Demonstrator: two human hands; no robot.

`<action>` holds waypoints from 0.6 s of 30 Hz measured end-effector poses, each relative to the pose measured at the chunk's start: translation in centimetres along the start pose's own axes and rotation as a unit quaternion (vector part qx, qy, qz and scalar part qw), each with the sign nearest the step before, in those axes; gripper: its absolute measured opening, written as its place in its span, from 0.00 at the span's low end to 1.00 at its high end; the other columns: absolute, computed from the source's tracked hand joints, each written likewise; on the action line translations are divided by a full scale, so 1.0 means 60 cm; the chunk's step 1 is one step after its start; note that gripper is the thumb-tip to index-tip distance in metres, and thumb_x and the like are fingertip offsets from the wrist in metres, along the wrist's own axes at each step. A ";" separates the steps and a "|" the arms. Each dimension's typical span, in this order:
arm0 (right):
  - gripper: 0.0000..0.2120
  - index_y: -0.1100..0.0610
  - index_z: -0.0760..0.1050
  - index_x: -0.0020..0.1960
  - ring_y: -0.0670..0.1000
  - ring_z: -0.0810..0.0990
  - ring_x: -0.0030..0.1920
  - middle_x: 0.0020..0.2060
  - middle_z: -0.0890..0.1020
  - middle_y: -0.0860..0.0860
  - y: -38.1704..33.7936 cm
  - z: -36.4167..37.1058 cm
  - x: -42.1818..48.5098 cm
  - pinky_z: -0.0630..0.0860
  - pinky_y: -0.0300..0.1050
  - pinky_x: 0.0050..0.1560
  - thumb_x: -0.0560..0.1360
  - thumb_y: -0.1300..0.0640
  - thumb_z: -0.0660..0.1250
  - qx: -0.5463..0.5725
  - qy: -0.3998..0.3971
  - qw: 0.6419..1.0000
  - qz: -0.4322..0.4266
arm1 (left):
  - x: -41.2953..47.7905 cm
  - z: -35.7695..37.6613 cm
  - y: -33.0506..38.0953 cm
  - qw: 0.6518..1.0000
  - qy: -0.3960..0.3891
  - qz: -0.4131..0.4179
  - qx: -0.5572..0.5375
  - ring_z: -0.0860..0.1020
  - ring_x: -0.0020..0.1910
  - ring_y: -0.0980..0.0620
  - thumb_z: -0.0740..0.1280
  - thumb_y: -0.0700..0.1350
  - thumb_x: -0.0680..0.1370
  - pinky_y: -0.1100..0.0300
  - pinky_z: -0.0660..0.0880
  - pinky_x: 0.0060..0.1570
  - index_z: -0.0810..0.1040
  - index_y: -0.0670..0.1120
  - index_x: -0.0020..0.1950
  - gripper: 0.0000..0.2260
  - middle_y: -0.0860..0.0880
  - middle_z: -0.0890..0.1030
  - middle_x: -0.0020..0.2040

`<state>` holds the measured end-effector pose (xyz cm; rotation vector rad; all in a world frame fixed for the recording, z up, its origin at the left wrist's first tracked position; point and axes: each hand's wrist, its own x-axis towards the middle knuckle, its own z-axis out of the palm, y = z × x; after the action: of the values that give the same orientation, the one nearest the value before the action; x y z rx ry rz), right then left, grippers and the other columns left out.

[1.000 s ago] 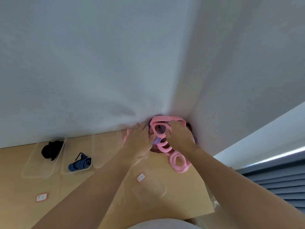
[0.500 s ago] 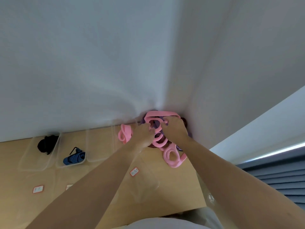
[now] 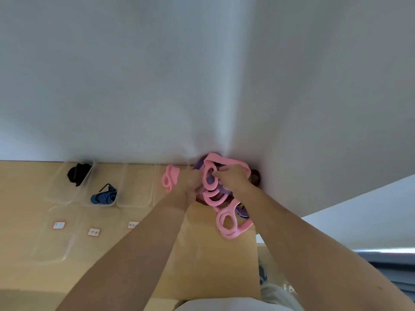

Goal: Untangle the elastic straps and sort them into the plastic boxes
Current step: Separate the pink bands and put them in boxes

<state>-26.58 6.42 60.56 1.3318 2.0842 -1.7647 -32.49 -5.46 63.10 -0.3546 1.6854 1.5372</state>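
Together, left hand and right hand tight on pink straps.

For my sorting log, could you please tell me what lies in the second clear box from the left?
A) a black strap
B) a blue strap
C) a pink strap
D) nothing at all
B: the blue strap lies bunched in that box, while the black strap sits in the box to its left.

matt wooden table, clear plastic boxes
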 end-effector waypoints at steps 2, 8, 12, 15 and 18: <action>0.03 0.56 0.80 0.41 0.54 0.77 0.35 0.30 0.77 0.55 -0.003 -0.004 -0.007 0.73 0.47 0.38 0.71 0.63 0.71 0.037 -0.030 0.999 0.015 | -0.001 0.002 -0.003 1.000 0.008 0.014 0.002 0.78 0.31 0.51 0.63 0.31 0.80 0.61 0.74 0.28 0.79 0.42 0.43 0.10 0.46 0.81 0.35; 0.08 0.68 0.82 0.48 0.55 0.75 0.37 0.36 0.78 0.59 0.005 -0.039 -0.063 0.73 0.45 0.37 0.72 0.71 0.65 0.133 -0.079 0.988 0.012 | -0.021 -0.020 0.002 0.995 -0.016 0.081 0.063 0.77 0.25 0.57 0.69 0.37 0.80 0.66 0.69 0.22 0.83 0.41 0.47 0.03 0.47 0.80 0.36; 0.11 0.71 0.79 0.52 0.59 0.76 0.44 0.45 0.80 0.63 0.008 -0.072 -0.123 0.74 0.47 0.42 0.71 0.71 0.65 0.224 -0.151 0.961 -0.057 | -0.065 -0.039 0.016 0.982 -0.111 0.111 0.103 0.82 0.36 0.56 0.70 0.43 0.81 0.66 0.75 0.31 0.84 0.42 0.57 0.08 0.46 0.86 0.45; 0.10 0.64 0.81 0.56 0.54 0.79 0.40 0.47 0.81 0.61 -0.006 -0.092 -0.179 0.75 0.41 0.36 0.78 0.60 0.68 0.290 -0.214 0.928 -0.093 | -0.102 -0.043 0.032 0.966 -0.189 0.151 0.094 0.79 0.31 0.57 0.68 0.42 0.82 0.66 0.73 0.28 0.85 0.43 0.53 0.06 0.49 0.85 0.40; 0.13 0.64 0.81 0.57 0.52 0.80 0.37 0.43 0.84 0.58 -0.026 -0.094 -0.222 0.78 0.41 0.36 0.81 0.55 0.67 0.308 -0.186 0.927 -0.108 | -0.143 -0.037 0.051 0.943 -0.222 0.225 0.099 0.73 0.26 0.58 0.68 0.39 0.82 0.65 0.68 0.26 0.87 0.50 0.46 0.10 0.51 0.83 0.36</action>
<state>-17.03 4.05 71.25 0.7630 1.5733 -2.6635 -29.96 -9.49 71.22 0.4876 1.5937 1.5906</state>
